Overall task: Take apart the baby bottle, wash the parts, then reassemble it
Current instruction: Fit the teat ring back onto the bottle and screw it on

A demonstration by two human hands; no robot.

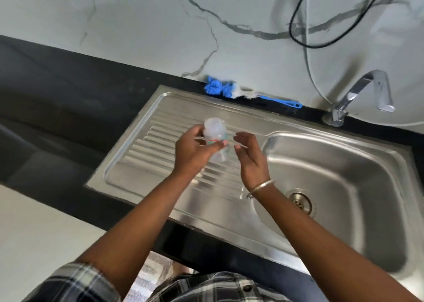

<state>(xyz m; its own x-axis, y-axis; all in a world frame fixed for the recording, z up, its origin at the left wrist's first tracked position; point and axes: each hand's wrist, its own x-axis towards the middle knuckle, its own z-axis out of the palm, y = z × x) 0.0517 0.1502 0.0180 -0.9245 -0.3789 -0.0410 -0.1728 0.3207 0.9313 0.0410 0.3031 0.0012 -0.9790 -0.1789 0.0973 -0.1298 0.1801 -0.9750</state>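
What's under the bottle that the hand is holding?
The ribbed steel draining board lies under the bottle, which the left hand holds. That hand hides the bottle's base.

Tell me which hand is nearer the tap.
Right. The right hand hangs open over the edge of the sink basin, below-left of the tap. The left hand, holding the baby bottle, is farther left.

We see: black-and-white plaid short-sleeved shirt (206, 288) | thin gold-coloured metal bangle (261, 185) on our right wrist | forearms bare
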